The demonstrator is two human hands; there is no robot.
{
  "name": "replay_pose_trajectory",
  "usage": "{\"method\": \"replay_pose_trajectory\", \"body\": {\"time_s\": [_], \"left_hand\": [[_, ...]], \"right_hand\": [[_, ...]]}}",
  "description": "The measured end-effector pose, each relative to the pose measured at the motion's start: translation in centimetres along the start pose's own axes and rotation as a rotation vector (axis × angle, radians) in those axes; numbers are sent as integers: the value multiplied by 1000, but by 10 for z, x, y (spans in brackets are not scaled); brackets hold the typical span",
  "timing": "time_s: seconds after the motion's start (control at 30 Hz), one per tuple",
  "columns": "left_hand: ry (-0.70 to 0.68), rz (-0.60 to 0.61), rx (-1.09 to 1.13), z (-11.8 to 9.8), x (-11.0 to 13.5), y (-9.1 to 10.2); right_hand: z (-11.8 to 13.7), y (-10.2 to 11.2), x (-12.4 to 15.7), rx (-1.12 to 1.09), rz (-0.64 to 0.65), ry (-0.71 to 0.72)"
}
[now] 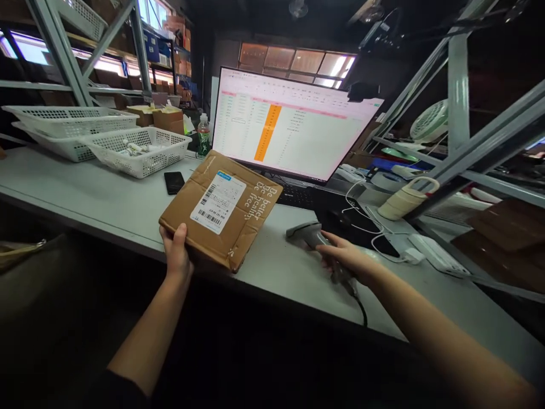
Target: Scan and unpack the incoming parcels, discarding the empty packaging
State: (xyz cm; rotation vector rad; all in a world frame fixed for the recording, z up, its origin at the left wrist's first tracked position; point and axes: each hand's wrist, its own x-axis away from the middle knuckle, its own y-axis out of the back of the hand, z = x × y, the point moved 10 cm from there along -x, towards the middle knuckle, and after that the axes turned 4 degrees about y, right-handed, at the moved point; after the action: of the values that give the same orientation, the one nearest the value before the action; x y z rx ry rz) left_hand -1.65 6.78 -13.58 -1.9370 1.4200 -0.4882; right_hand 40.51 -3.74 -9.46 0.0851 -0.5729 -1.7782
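My left hand [176,253] grips a brown cardboard box [238,227] by its near left corner, thumb on the top face and the other fingers underneath. The box is tilted toward me above the table's front edge. Its face carries a white shipping label [218,201] with barcodes, and white printed words beside it. To the right, my right hand [343,255] is wrapped round the handle of a grey barcode scanner [307,232]. The scanner's head points left toward the box, and its black cable hangs down from the handle.
A monitor [298,128] showing a spreadsheet stands behind the box, with a keyboard [293,196] below it. White plastic baskets [140,165], a phone [174,183] and a bottle [203,133] are at left. A cream tumbler [402,201], white cables and a power strip [438,254] lie at right.
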Motion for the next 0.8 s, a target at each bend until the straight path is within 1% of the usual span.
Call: {"method": "replay_pose_trajectory", "body": {"time_s": [0.1, 0.17, 0.27, 0.33, 0.43, 0.57, 0.7, 0.8], "left_hand": [[-94, -31, -7, -6, 12, 3], [-154, -36, 5, -10, 19, 0], [-211, 8, 21, -15, 24, -9], [-211, 42, 8, -16, 25, -15], [-211, 73, -37, -18, 25, -17], [-237, 81, -85, -20, 26, -16], [-278, 64, -116, -19, 31, -14], [-399, 21, -187, -27, 39, -12]], "right_hand": [[46, -8, 24, -168, -19, 128], [79, -18, 44, -209, -8, 243], [119, -46, 78, -135, 64, 410], [135, -67, 98, -38, 120, 486], [146, -88, 119, 116, 150, 543], [154, -102, 136, 213, 180, 586], [145, -112, 140, 170, 230, 522], [129, -124, 140, 29, 272, 460]]}}
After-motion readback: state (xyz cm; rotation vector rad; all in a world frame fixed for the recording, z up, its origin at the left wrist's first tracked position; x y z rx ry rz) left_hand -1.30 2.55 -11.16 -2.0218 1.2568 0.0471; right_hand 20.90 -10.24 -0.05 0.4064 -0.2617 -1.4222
